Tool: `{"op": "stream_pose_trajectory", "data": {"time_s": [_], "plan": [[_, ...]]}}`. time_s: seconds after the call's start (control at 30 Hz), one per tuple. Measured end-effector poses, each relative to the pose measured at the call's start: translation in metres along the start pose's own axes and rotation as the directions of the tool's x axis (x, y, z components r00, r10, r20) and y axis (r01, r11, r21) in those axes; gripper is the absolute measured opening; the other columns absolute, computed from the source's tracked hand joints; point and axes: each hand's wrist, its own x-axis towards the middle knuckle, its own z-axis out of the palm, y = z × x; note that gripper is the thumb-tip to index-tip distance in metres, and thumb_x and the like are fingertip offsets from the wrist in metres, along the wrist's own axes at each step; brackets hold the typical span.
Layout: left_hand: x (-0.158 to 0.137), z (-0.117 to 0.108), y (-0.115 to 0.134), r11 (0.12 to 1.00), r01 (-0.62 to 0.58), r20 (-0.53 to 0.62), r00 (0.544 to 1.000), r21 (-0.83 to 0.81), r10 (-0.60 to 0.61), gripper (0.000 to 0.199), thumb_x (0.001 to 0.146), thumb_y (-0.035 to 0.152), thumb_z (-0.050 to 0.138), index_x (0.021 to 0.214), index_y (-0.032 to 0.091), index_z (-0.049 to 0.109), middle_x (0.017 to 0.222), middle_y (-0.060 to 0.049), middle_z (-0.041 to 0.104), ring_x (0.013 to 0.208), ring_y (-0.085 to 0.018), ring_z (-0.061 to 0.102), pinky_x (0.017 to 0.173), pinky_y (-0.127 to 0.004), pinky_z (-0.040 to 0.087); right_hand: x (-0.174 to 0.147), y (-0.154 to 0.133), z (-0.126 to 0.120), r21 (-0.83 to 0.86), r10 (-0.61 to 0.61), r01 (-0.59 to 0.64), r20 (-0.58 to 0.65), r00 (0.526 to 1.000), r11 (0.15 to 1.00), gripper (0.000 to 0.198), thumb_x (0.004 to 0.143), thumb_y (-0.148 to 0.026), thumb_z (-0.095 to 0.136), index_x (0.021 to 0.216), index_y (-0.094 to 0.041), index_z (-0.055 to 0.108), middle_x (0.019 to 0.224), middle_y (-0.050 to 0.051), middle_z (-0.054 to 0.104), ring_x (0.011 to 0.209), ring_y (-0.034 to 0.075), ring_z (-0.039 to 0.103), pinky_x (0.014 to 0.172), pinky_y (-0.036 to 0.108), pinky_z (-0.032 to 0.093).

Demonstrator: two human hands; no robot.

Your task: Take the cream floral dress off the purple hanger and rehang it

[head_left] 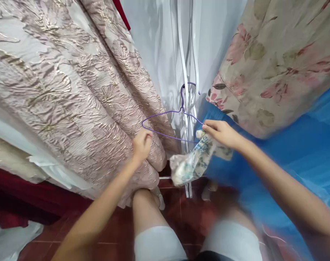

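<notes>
A thin purple clothes hanger (165, 112) is up in front of a white metal rack, its hook near the white bars. My right hand (222, 133) pinches the hanger's right end together with the top of a small floral garment (204, 154) in white, blue and green. The garment droops below the hanger to the left, its lower part blurred. My left hand (142, 145) is closed just below the hanger's left corner, by the pink brocade curtain. What its curled fingers hold, if anything, is hidden.
Pink brocade fabric (72, 90) hangs on the left. Beige floral fabric (276, 65) and blue cloth (284, 159) hang on the right. White rack bars (181, 47) rise in the middle before pale cloth (154, 32). Below are my legs and a red tiled floor (170, 203).
</notes>
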Motion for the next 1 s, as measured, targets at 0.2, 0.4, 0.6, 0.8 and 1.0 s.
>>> {"op": "stream_pose_trajectory", "data": {"time_s": [0.2, 0.4, 0.6, 0.8, 1.0], "plan": [[-0.067, 0.091, 0.071, 0.771, 0.443, 0.657, 0.753, -0.459, -0.042, 0.041, 0.087, 0.034, 0.073, 0.123, 0.022, 0.057, 0.118, -0.009, 0.069, 0.112, -0.024, 0.065, 0.101, -0.039, 0.048, -0.001, -0.010, 0.000, -0.126, 0.001, -0.001, -0.002, 1.000, 0.992, 0.031, 0.098, -0.038, 0.042, 0.071, -0.023, 0.041, 0.061, -0.001, 0.047, 0.060, 0.016, 0.042, 0.061, 0.029, 0.027], [-0.128, 0.147, 0.114, 0.526, 0.655, 0.774, 0.633, -0.542, 0.010, 0.027, 0.087, 0.042, 0.069, 0.095, 0.017, 0.062, 0.097, -0.007, 0.068, 0.093, -0.023, 0.063, 0.089, -0.035, 0.047, -0.005, -0.015, 0.005, -0.234, 0.024, -0.042, -0.080, 0.996, 0.971, 0.045, 0.102, -0.046, 0.041, 0.063, -0.022, 0.040, 0.056, 0.000, 0.047, 0.053, 0.015, 0.037, 0.057, 0.031, 0.022], [-0.146, 0.111, 0.091, 0.589, 0.713, 0.859, 0.509, -0.381, -0.060, 0.039, 0.090, 0.052, 0.060, 0.071, 0.020, 0.051, 0.069, 0.001, 0.049, 0.065, -0.016, 0.044, 0.061, -0.029, 0.033, -0.007, 0.004, 0.002, -0.356, -0.053, 0.010, -0.111, 0.992, 0.934, 0.046, 0.103, -0.050, 0.039, 0.072, -0.021, 0.058, 0.060, 0.005, 0.058, 0.054, 0.019, 0.050, 0.057, 0.031, 0.024], [-0.087, 0.007, 0.032, 0.883, 0.438, 0.642, 0.729, -0.171, -0.238, 0.031, 0.077, 0.038, 0.066, 0.064, 0.020, 0.044, 0.065, 0.003, 0.042, 0.063, -0.015, 0.042, 0.059, -0.026, 0.030, 0.005, 0.021, -0.015, -0.442, -0.190, 0.157, -0.030, 0.981, 0.883, 0.038, 0.102, -0.038, 0.042, 0.123, -0.020, 0.067, 0.074, 0.009, 0.072, 0.064, 0.024, 0.063, 0.060, 0.030, 0.030], [-0.018, -0.037, -0.019, 0.972, 0.112, 0.362, 0.914, 0.206, -0.182, 0.002, 0.072, 0.021, 0.055, 0.072, 0.021, 0.053, 0.074, -0.001, 0.057, 0.072, -0.021, 0.053, 0.067, -0.030, 0.038, 0.015, 0.012, -0.033, -0.427, -0.185, 0.224, 0.132, 0.974, 0.876, 0.029, 0.100, -0.035, 0.044, 0.110, -0.022, 0.068, 0.092, 0.010, 0.077, 0.074, 0.025, 0.067, 0.063, 0.030, 0.034]]}}
